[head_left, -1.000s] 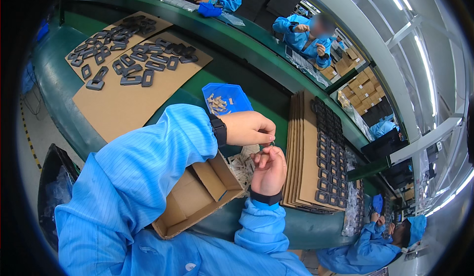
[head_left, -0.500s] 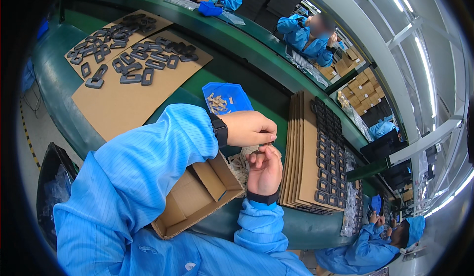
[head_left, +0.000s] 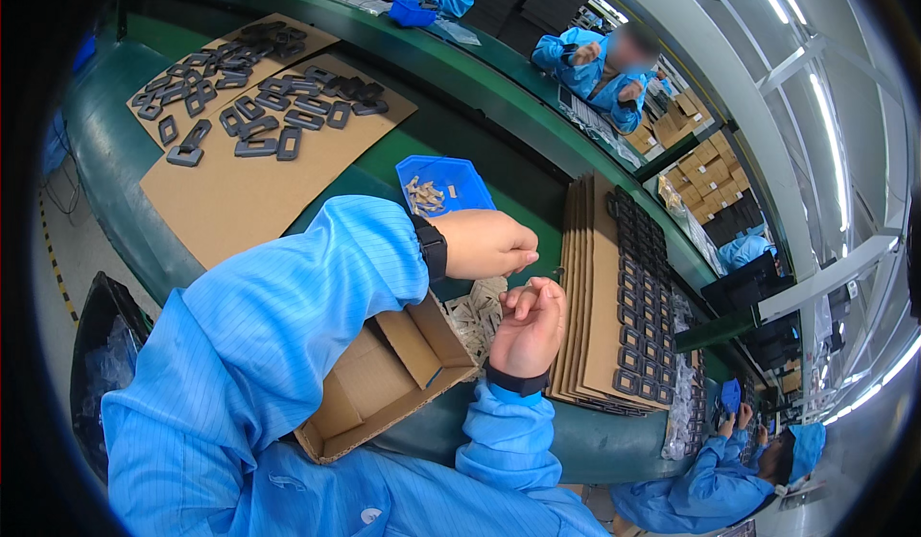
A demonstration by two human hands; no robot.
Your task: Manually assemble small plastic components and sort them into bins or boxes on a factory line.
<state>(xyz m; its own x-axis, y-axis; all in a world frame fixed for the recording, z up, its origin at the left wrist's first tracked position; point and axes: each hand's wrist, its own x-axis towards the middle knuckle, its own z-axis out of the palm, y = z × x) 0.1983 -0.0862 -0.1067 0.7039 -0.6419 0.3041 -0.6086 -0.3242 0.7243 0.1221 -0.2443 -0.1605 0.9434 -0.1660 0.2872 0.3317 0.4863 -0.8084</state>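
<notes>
My left hand (head_left: 484,244) reaches across from the left with its fingertips pinched together; whatever is between them is hidden. Below and to the right, my right hand (head_left: 528,328) is turned palm up, its fingers curled and thumb tip pressed to a finger. A tiny dark sliver (head_left: 558,270) shows just above those fingertips, too small to name. Under the hands lies a heap of small pale strips (head_left: 472,318). Just beyond my left hand sits a blue plastic bin (head_left: 464,184) with small tan pieces (head_left: 422,194) in it.
An open cardboard box (head_left: 374,383) stands close to my body. Black rectangular frames (head_left: 254,124) lie on cardboard sheets (head_left: 230,201) at the far left. To the right rises a stack of cardboard layers (head_left: 580,297) topped with rows of black frames (head_left: 638,297). Co-workers sit around the bench.
My hands, which were together at the fingertips, have come apart. The right hand has moved slightly right; the left has barely shifted. A co-worker across the bench has lowered their hands.
</notes>
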